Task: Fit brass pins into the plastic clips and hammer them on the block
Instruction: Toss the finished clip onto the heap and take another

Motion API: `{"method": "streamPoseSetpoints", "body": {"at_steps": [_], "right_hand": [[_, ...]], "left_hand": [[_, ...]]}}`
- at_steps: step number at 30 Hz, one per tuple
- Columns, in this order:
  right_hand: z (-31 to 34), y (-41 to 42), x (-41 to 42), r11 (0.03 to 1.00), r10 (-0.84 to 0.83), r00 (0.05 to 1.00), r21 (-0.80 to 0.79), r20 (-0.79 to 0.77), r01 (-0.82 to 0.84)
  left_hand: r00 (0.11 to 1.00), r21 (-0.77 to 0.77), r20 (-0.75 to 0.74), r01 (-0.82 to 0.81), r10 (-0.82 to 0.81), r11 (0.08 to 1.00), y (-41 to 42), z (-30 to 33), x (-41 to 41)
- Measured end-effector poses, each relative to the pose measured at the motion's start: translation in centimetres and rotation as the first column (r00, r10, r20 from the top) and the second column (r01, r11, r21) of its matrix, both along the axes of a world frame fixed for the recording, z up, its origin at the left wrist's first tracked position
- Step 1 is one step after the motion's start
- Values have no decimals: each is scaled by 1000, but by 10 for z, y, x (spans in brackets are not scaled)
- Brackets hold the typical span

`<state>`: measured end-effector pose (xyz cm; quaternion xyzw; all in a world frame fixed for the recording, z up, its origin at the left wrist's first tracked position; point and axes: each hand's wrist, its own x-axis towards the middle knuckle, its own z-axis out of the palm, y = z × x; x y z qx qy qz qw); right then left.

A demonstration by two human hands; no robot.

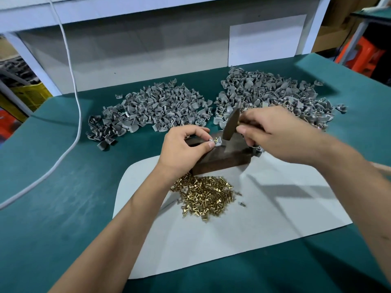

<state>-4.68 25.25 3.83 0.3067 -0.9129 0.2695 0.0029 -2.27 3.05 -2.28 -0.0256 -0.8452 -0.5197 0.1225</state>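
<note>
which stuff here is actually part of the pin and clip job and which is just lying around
In use: hammer in right hand; clip with brass pin held by left hand; wooden block; brass pin pile; two grey clip piles.

Lying about: white cable; white mat; orange stool.

Green table (pixel 53 208): clip heaps (pixel 154 106), white sheet (pixel 264 218).

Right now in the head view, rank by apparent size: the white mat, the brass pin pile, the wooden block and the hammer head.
1. White mat, by far the largest.
2. Brass pin pile.
3. Wooden block, close to the pile; the left hand hides part of it, so this order is unsure.
4. Hammer head, smallest.
</note>
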Motion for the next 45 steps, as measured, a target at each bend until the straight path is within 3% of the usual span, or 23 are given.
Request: {"method": "streamPoseSetpoints", "body": {"at_steps": [2,6,7,11,13,16,19,21,26,29,31,33,35,38,40,43,45], "right_hand": [[5,-4,-1,1000,-15,999,21,-49,16],[11,-8,1,975,-60,978,-222,-198,15],[7,-13,2,980,-59,977,-198,-204,18],[-4,-22,-3,988,-23,996,151,-89,36],[6,-16,-8,989,-16,988,143,-151,38],[8,-15,-6,997,-69,958,-49,-278,57],[-5,-25,-1,977,-38,981,198,-189,76],[-3,-22,-3,965,-49,986,248,-158,87],[-3,-19,-2,989,-145,946,-9,-291,148],[-10,-25,-1,958,-113,980,242,-163,151],[-1,-19,-7,933,-112,974,318,-199,172],[4,-14,-7,961,-145,938,180,-313,209],[-1,-19,2,983,-163,936,32,-311,182],[-7,-28,9,966,-84,980,225,-178,124],[4,-25,2,950,-95,974,275,-205,150],[7,-24,0,976,-169,926,75,-338,205],[-1,-32,7,978,-152,948,99,-278,186]], "left_hand": [[1000,5,13,0,0,1000,0,1,0],[1000,6,30,-1,1,1000,-2,0,-1],[999,14,32,1,-1,1000,-2,-1,-2],[999,50,54,-4,1,999,-3,0,-1],[998,60,68,-5,1,998,-4,0,-2],[997,59,73,-1,-4,998,-5,0,-3],[997,82,73,-4,-2,997,-5,0,-2],[997,81,75,1,-7,997,-4,1,-2],[996,78,87,4,-11,997,-4,2,-2],[997,89,75,13,-20,996,-4,2,0],[997,85,77,11,-17,996,-4,2,0],[996,85,86,5,-13,996,-4,2,-1],[996,87,85,2,-10,996,-5,1,-2],[996,111,89,-1,-9,994,-4,1,-1],[996,104,86,-4,-5,995,-4,1,-1],[996,92,91,0,-8,996,-5,0,-2],[996,103,92,-5,-5,995,-4,0,-1]]}}
